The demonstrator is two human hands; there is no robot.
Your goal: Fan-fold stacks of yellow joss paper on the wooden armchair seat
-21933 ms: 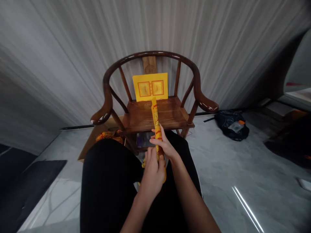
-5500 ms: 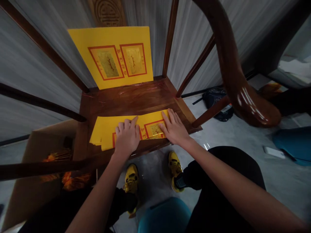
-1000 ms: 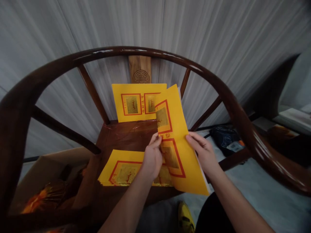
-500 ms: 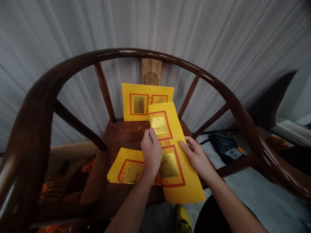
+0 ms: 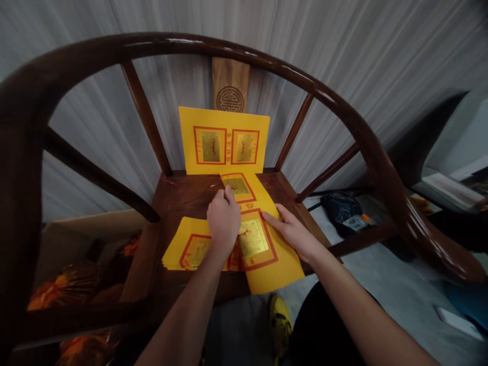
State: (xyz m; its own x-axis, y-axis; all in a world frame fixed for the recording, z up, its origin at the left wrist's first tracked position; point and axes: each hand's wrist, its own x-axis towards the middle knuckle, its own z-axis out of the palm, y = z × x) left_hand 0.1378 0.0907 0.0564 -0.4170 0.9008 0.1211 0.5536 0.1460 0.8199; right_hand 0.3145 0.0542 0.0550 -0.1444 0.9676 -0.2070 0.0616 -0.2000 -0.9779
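A yellow paper sheet point(image 5: 282, 264) with red-framed gold foil squares is held above the chair seat point(image 5: 186, 195). My right hand point(image 5: 293, 231) pinches its right edge, thumb on top. My left hand point(image 5: 224, 216) is closed at the sheet's left edge, its fingers curled under; the hand hides whatever it grips there. Beneath my left wrist lies a stack of similar yellow sheets point(image 5: 179, 244), partly covered by my arm. Another yellow sheet point(image 5: 229, 170) with two gold squares stands upright against the chair back.
The chair's curved dark wooden rail point(image 5: 229, 44) surrounds the seat. A box point(image 5: 95, 218) holding orange and gold items sits at lower left. On the floor at right are a dark bag point(image 5: 341, 211) and a phone-like object point(image 5: 459, 322). My yellow shoe point(image 5: 280, 323) shows below.
The view has shifted, so the chair looks nearer. Both hands and the held sheet appear lower against the standing sheet, which now shows both gold squares. The held sheet tilts differently.
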